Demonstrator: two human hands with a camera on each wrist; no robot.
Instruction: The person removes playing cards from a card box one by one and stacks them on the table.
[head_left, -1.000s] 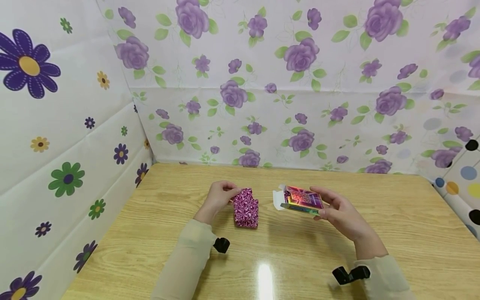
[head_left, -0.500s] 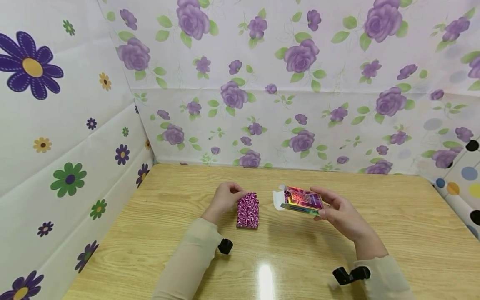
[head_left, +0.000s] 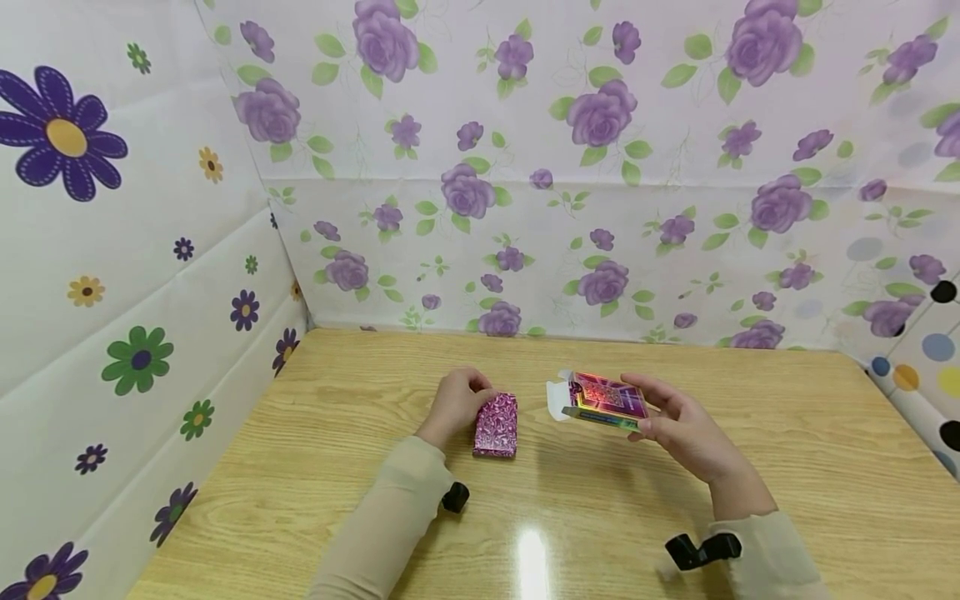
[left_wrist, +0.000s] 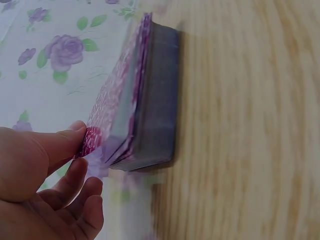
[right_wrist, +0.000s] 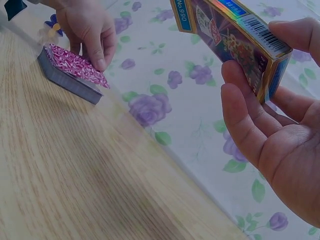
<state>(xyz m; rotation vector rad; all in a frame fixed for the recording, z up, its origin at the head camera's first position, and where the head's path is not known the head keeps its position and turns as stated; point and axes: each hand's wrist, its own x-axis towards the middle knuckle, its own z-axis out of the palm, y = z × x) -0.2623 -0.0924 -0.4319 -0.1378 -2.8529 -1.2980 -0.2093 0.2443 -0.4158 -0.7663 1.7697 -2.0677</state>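
A deck of playing cards (head_left: 496,427) with magenta-and-white swirled backs lies on the wooden table. My left hand (head_left: 456,402) pinches the far corner of the top card or cards, and in the left wrist view that playing card (left_wrist: 112,95) tilts up from the stack, its near end still against the deck. How many cards are lifted I cannot tell. To the right, my right hand (head_left: 686,429) holds a shiny purple-and-gold card box (head_left: 606,398) above the table, thumb and fingers at its closed end. The box's white flaps (head_left: 557,398) stand open, facing left.
Both hands work over a light wooden table (head_left: 315,500). A flowered cloth wall (head_left: 525,208) rises behind its far edge, and another patterned wall (head_left: 150,275) stands at the left. Black camera mounts sit on both wrists.
My left hand has moved slightly right, bringing the offset cards in line over the deck, then raised a corner of the top. The right hand and card box have stayed put.
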